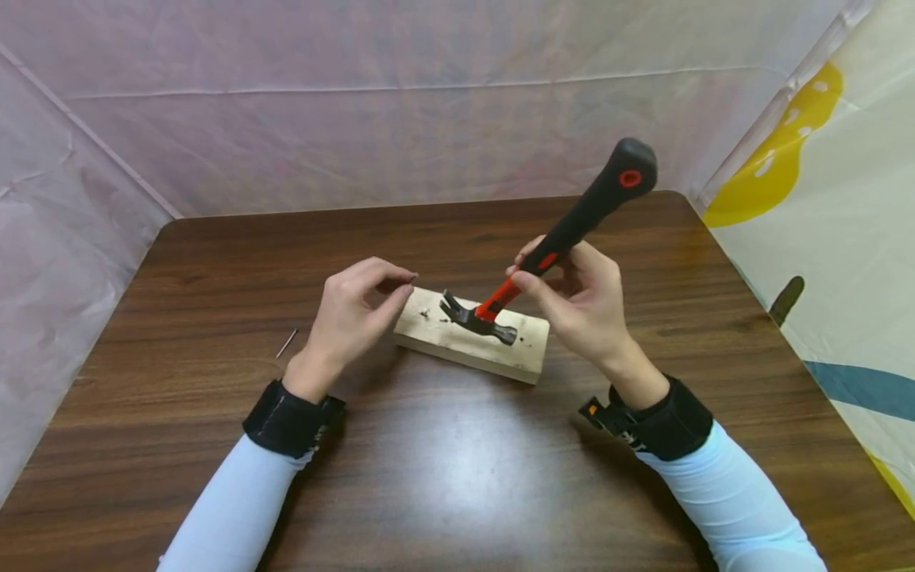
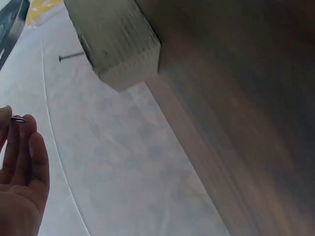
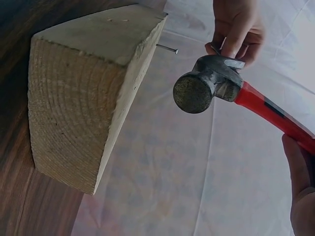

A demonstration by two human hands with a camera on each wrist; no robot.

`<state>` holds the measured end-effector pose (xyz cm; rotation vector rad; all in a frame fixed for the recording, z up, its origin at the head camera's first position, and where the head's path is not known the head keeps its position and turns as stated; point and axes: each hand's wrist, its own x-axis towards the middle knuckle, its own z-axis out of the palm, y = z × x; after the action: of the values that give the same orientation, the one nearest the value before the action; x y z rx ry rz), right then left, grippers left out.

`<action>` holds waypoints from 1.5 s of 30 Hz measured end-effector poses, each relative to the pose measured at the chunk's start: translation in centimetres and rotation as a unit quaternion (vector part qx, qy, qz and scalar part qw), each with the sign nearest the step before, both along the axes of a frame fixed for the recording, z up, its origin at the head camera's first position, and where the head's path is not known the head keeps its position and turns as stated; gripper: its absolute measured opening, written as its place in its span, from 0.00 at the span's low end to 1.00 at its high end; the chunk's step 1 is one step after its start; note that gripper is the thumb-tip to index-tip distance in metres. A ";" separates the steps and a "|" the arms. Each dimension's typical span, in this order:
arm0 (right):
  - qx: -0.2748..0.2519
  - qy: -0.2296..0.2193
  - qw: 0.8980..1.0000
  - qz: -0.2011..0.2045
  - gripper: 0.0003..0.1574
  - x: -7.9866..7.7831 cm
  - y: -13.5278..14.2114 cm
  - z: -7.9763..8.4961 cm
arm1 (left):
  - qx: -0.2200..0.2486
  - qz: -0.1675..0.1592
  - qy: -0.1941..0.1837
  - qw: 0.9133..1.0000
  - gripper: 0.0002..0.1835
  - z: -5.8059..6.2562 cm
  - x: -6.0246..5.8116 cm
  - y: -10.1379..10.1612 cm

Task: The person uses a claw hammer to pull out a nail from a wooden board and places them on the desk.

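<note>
My left hand (image 1: 357, 314) is at the left end of a pale wooden block (image 1: 465, 353) and pinches a small nail (image 2: 18, 119) between thumb and fingertips. My right hand (image 1: 589, 306) holds a claw hammer (image 1: 500, 295) by the lower part of its red and black handle, butt end pointing up. The hammer's steel head (image 3: 194, 92) hangs over the block, apart from it in the right wrist view. One nail (image 3: 167, 48) sticks out of the block's upper face, partly driven in. Dark marks and small holes dot that face.
Another nail (image 1: 287, 343) lies on the brown wooden table (image 1: 457, 492), left of my left hand. Pale sheeting (image 1: 400, 143) hangs behind the table. On the right is a sheet with coloured patterns (image 1: 779, 159).
</note>
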<state>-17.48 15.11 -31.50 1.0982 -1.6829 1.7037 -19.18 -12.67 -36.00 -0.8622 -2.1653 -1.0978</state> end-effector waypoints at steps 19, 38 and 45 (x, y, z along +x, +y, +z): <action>0.002 -0.004 1.000 -0.020 0.16 0.8 -0.4 1.7 | -0.129 0.115 -0.079 0.982 0.05 0.9 -0.1 -2.7; -0.009 -0.035 0.998 -0.043 0.19 -0.8 0.6 -0.4 | -0.216 0.189 -0.233 0.929 0.06 0.7 -0.4 -5.6; 0.004 -0.039 0.998 -0.052 0.20 -0.8 0.7 -0.4 | -0.227 0.195 -0.282 0.912 0.05 0.4 -0.4 -6.5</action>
<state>-18.29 15.85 -31.88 0.9417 -1.7643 1.6966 -19.57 -19.20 -35.62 -0.2561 -2.9840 -0.6961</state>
